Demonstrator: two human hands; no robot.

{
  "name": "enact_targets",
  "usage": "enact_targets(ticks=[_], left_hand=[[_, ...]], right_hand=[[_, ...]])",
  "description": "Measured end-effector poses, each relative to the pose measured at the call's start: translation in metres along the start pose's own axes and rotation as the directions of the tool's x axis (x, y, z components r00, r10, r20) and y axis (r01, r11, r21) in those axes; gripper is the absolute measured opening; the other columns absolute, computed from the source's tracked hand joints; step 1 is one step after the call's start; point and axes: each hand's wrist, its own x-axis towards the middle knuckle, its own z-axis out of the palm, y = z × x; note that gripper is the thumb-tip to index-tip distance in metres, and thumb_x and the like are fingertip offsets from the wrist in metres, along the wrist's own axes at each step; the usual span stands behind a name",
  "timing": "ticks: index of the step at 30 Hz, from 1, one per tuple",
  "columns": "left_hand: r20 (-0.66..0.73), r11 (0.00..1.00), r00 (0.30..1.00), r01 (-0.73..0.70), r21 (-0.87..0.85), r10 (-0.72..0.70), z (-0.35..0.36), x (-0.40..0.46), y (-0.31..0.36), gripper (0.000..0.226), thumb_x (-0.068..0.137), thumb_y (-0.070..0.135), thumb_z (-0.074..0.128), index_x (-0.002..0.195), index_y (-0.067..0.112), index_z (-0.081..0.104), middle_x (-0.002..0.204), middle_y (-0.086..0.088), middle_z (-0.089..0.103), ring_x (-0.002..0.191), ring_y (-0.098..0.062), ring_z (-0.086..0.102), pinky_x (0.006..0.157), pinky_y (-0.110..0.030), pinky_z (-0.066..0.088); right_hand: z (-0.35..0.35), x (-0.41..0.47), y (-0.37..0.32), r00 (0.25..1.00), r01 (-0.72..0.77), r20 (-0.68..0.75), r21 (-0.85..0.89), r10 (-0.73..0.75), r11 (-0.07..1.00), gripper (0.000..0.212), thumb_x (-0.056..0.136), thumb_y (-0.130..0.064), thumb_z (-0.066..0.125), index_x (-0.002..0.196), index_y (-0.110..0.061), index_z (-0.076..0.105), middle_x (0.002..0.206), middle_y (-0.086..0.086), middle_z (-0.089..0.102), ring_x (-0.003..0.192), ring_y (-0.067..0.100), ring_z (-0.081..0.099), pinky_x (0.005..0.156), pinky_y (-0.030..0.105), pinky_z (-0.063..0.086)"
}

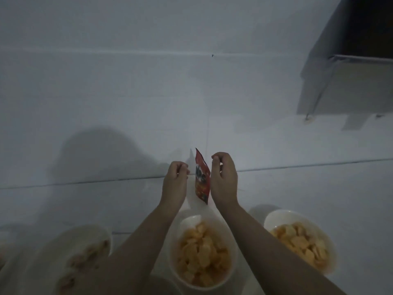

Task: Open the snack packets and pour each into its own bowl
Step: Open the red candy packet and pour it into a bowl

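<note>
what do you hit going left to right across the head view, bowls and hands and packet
left bowl of snacks → left hand → red snack packet → right hand → right bowl of chips. The middle bowl lies below the hands, so it is left out.

Two bare forearms, no sleeves, rings or watch visible.

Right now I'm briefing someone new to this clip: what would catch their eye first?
The red snack packet, held upright between the left hand and right hand at centre, stands out against the pale floor. Below it sit white bowls of orange chips: one between the forearms, one at right. A blurred third bowl sits lower left.
</note>
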Motion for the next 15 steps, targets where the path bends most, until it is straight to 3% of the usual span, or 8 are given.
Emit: enact_targets(ticks=[4,6,9,12,15], left_hand=[[0.108,0.987,0.981,0.161,0.006,-0.161,0.024,0.041,-0.033,0.025,0.104,0.031,0.036,0.112,0.016,0.054,0.113,-0.001,0.059,0.108,-0.022,0.055,0.093,-0.037,0.042],[0.154,0.977,0.966,0.214,-0.011,-0.21,0.033,0.051,-0.039,0.035,0.105,0.035,0.029,0.123,0.017,0.052,0.121,-0.001,0.057,0.109,-0.016,0.054,0.098,-0.034,0.043],[0.244,0.952,0.932,0.296,-0.083,-0.269,0.048,0.066,-0.046,0.048,0.106,0.038,0.024,0.113,0.009,0.061,0.101,0.0,0.066,0.089,-0.002,0.064,0.074,-0.014,0.048],[0.266,0.957,0.926,0.288,-0.032,-0.269,0.06,0.075,-0.055,0.066,0.097,0.063,0.022,0.113,0.013,0.064,0.107,-0.006,0.07,0.101,-0.018,0.067,0.089,-0.032,0.053],[0.204,0.98,0.959,0.186,0.062,-0.195,0.061,0.071,-0.06,0.073,0.082,0.076,0.022,0.11,0.018,0.056,0.106,0.0,0.066,0.096,-0.013,0.065,0.087,-0.035,0.051]], right_hand=[[0.024,0.012,0.045,0.995,-0.002,0.1,-0.062,0.008,0.998,0.019,0.103,-0.043,0.035,0.109,-0.031,0.048,0.106,-0.011,0.052,0.105,0.007,0.051,0.092,0.03,0.046],[0.032,0.012,0.06,0.986,-0.039,0.16,-0.068,0.05,0.997,0.023,0.1,-0.051,0.036,0.116,-0.037,0.045,0.114,-0.013,0.052,0.111,0.008,0.052,0.096,0.03,0.047],[0.041,0.014,0.075,0.974,-0.088,0.205,-0.052,0.096,0.995,0.02,0.101,-0.046,0.042,0.118,-0.037,0.048,0.115,-0.01,0.059,0.106,0.005,0.058,0.092,0.03,0.053],[0.043,0.018,0.077,0.97,-0.19,0.16,0.033,0.183,0.981,0.019,0.098,-0.049,0.043,0.108,-0.04,0.056,0.104,-0.016,0.065,0.097,0.0,0.063,0.083,0.017,0.053],[0.036,0.025,0.07,0.946,-0.324,0.086,0.168,0.314,0.931,0.025,0.094,-0.053,0.043,0.092,-0.036,0.062,0.089,-0.017,0.069,0.082,0.001,0.068,0.074,0.016,0.055]])
